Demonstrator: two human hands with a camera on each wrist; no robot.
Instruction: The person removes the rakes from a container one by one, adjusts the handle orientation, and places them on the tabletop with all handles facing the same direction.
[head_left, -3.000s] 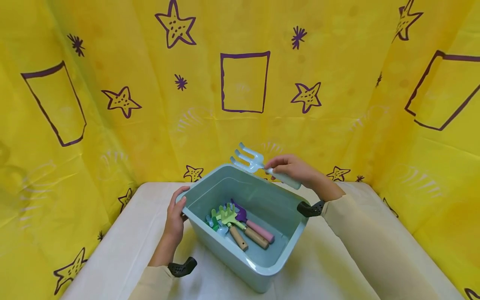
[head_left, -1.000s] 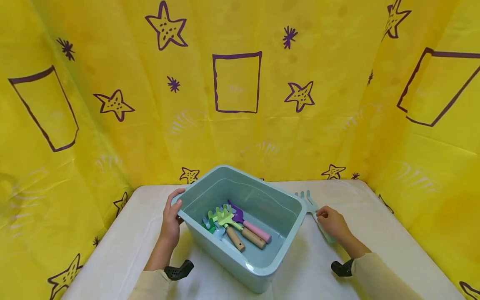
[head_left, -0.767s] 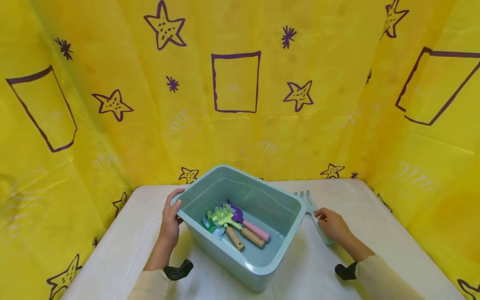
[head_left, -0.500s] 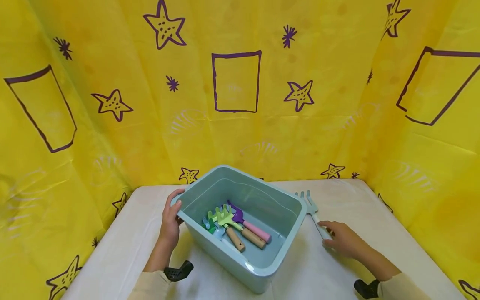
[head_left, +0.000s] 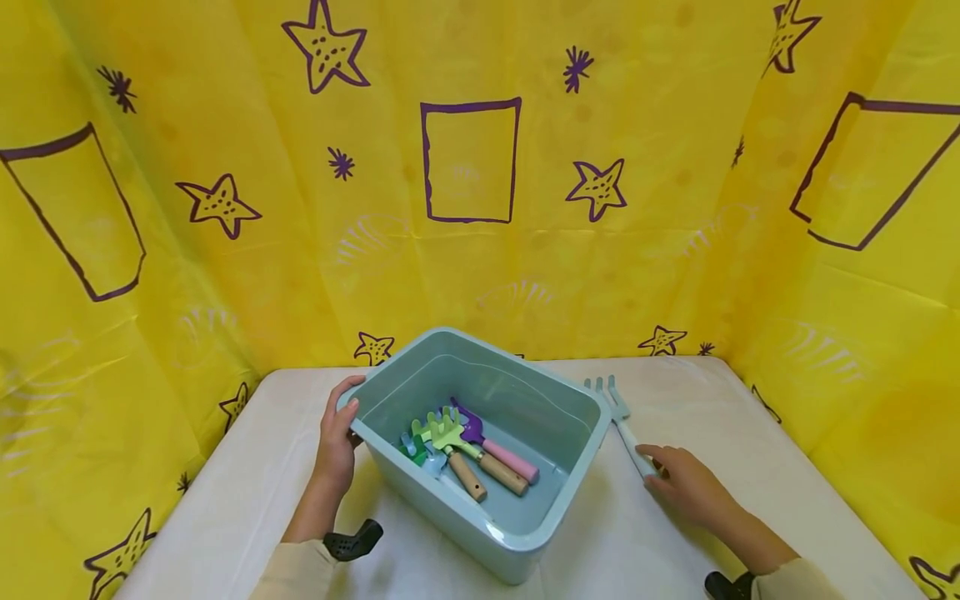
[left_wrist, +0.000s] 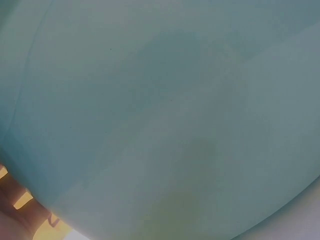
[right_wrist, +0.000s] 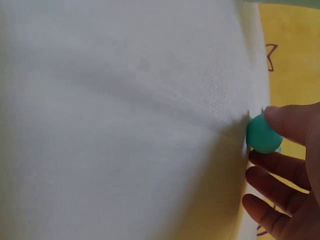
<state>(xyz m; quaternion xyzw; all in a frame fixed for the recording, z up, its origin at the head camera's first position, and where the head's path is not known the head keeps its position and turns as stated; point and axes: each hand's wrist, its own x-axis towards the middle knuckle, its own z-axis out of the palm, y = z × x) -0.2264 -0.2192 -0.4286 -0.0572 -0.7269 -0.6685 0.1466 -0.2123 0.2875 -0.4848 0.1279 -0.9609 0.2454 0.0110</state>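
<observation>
A grey-green plastic bin (head_left: 480,517) stands at an angle on the white-covered table. My left hand (head_left: 337,437) grips its left corner by the rim, thumb on top; in the left wrist view the bin's wall (left_wrist: 165,110) fills most of the picture. To the right of the bin a pale blue hand fork (head_left: 619,410) lies on the cloth, tines pointing away. My right hand (head_left: 686,483) holds the end of its handle between thumb and fingers. The right wrist view shows the rounded handle end (right_wrist: 263,134) beside the thumb, with the other fingers below it.
Inside the bin lie several small garden tools: a light green fork (head_left: 446,429) with a wooden handle, a purple tool with a pink handle (head_left: 512,461), and others beneath. Yellow curtains (head_left: 480,275) with purple drawings enclose the table (head_left: 697,408) at the back and sides.
Three seconds ago my right hand held the hand fork raised over the bin's far rim; now the fork lies on the table at right. The hand has since shifted down its handle.
</observation>
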